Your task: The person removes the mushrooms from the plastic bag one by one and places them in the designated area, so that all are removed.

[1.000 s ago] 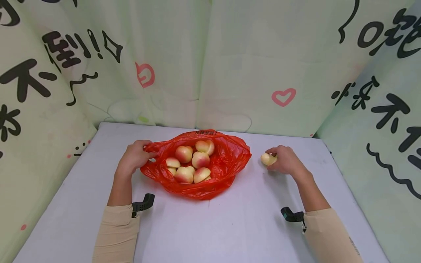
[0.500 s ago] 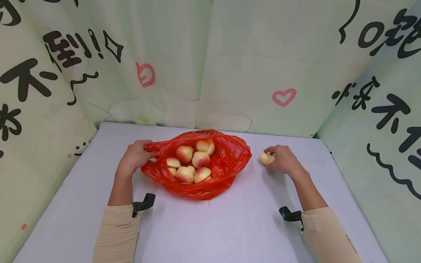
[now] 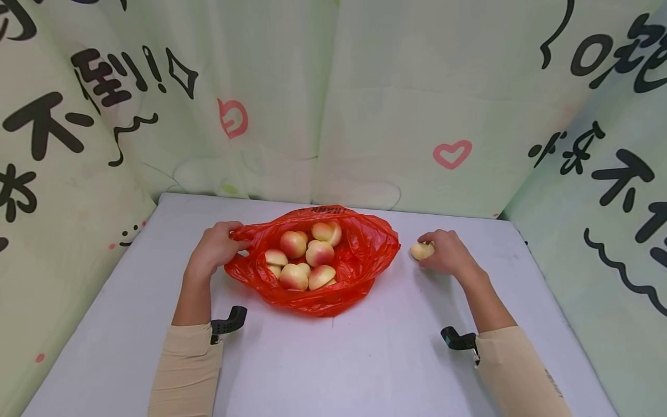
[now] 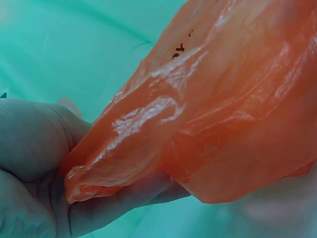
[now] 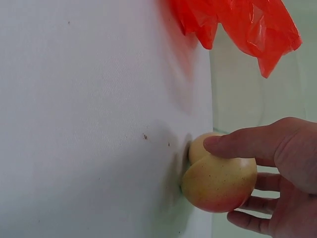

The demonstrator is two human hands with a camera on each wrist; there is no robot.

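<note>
White table: left hand grips red bag of peaches; right hand holds lone peach.

The left hand grips a peach-filled red bag, the right hand a peach.

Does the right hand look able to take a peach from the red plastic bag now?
Probably not: the right hand holds a peach, although the red plastic bag gapes open.
</note>
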